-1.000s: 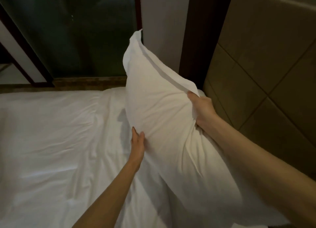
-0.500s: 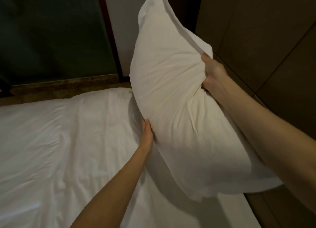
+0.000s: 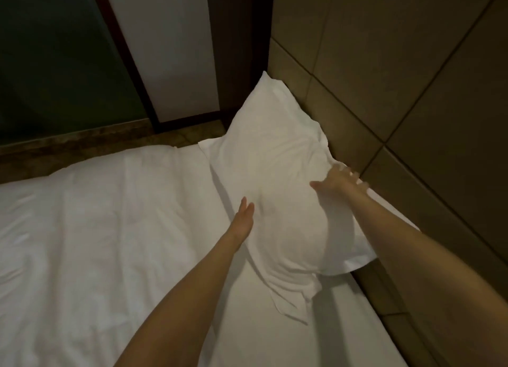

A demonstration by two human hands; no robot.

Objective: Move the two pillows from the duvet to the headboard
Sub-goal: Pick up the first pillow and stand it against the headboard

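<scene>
A white pillow [image 3: 275, 179] lies at the head of the bed, its far long edge leaning against the brown padded headboard [image 3: 412, 97]. My right hand [image 3: 338, 181] rests flat on the pillow's headboard side, fingers spread, holding nothing. My left hand [image 3: 243, 215] lies flat against the pillow's near left side, fingers straight and together. The white duvet [image 3: 96, 229] covers the bed to the left. Only one pillow is in view.
A dark window pane [image 3: 55, 64] and a pale wall panel [image 3: 170, 50] stand beyond the bed's far edge. A brown ledge [image 3: 82, 149] runs along that edge. The headboard's lower frame [image 3: 384, 298] borders the mattress on the right.
The pillow came down from mid-air onto the bed against the headboard. My right hand let go of its edge and now lies flat with fingers spread. My left hand stays at its side.
</scene>
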